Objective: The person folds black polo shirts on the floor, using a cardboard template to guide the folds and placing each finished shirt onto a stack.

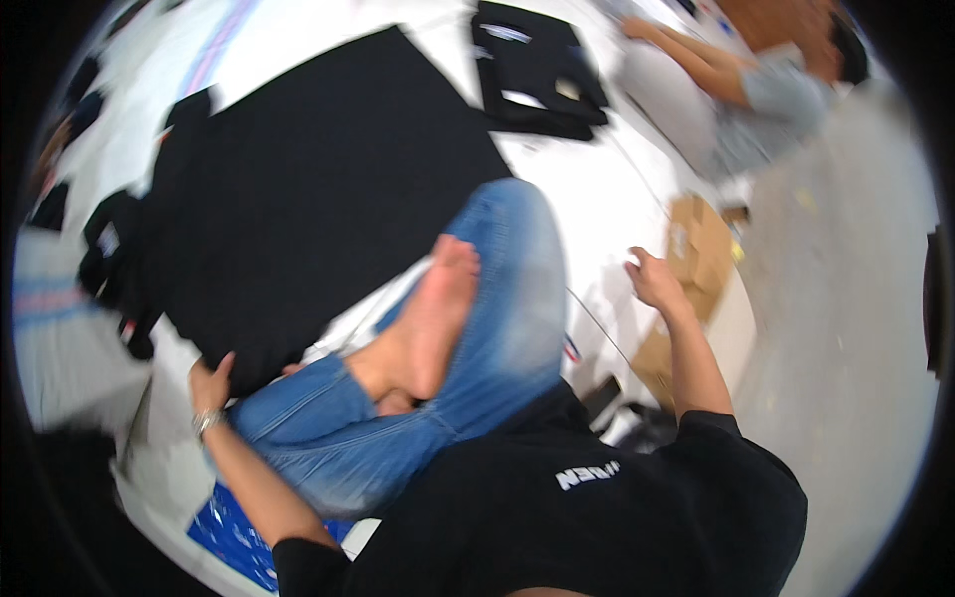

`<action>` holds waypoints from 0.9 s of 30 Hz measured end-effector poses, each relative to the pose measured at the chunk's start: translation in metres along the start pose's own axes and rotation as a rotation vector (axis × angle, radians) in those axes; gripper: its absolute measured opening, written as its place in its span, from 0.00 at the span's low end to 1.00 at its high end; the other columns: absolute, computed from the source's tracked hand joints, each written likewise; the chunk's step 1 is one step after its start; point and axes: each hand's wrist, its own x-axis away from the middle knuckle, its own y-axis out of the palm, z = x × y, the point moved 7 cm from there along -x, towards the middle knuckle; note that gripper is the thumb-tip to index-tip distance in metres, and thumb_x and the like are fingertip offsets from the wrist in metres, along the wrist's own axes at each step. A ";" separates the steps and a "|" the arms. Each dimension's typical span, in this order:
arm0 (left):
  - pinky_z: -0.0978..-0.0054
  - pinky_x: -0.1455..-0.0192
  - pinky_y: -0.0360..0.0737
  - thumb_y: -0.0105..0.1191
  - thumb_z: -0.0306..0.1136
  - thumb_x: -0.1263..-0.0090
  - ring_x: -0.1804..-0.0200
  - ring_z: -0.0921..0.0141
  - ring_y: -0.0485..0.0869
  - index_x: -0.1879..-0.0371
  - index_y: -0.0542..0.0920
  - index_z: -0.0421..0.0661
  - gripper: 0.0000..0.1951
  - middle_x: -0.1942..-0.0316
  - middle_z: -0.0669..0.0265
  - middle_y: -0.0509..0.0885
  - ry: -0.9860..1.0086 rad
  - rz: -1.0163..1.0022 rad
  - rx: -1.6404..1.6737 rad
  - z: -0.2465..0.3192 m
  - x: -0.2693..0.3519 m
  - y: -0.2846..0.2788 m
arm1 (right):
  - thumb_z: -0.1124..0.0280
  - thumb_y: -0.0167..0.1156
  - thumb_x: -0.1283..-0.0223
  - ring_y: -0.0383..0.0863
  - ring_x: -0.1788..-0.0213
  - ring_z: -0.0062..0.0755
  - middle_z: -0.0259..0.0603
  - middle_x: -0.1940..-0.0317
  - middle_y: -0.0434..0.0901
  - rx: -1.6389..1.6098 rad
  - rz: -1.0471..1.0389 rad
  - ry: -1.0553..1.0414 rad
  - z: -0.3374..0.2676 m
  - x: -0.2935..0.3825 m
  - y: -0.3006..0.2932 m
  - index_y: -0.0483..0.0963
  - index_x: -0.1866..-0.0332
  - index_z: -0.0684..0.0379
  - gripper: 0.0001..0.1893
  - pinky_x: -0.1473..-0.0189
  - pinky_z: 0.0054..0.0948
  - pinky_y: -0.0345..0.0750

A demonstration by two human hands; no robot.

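Black cloth, apparently a garment (321, 164), lies spread on the white floor before my crossed legs. At its near left corner, my left hand (211, 386) rests against the cloth with the thumb raised. The cloth and blur hide whether those fingers grip it. Out to the right, my right hand (654, 281) hangs over the white floor beside a cardboard box (697, 242). Its fingers are slightly bent and apart, with nothing visible in them. Bunched black cloth (119, 250) lies along the garment's left side.
Folded black garments (533, 71) lie in a stack beyond the spread cloth. A seated person (776, 97) is at the upper right. Another cardboard piece (654, 366) lies by my right forearm. A blue plastic package (235, 537) sits at lower left, near a pale striped sack (74, 321).
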 end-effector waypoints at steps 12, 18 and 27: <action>0.67 0.63 0.79 0.65 0.61 0.38 0.62 0.60 0.84 0.28 0.61 0.30 0.52 0.58 0.46 0.84 -0.227 0.170 -0.041 -0.117 -0.050 0.001 | 0.43 0.67 0.43 0.78 0.39 0.57 0.63 0.43 0.78 -0.197 0.375 0.671 0.209 0.156 -0.012 0.77 0.41 0.65 0.35 0.36 0.43 0.74; 0.76 0.85 0.63 0.68 0.59 0.39 0.83 0.73 0.72 0.28 0.62 0.35 0.50 0.77 0.64 0.79 -0.335 0.173 0.228 -0.079 -0.019 0.008 | 0.43 0.67 0.44 0.75 0.36 0.59 0.64 0.41 0.78 -0.233 0.455 0.632 0.217 0.161 0.006 0.75 0.35 0.63 0.38 0.32 0.45 0.70; 0.71 0.70 0.79 0.70 0.58 0.44 0.71 0.68 0.84 0.28 0.64 0.37 0.50 0.68 0.56 0.86 -0.323 0.199 0.107 -0.041 -0.012 0.006 | 0.59 0.47 0.27 0.83 0.50 0.63 0.65 0.55 0.83 -0.184 0.432 0.446 0.296 0.156 0.028 0.80 0.51 0.70 0.23 0.49 0.53 0.76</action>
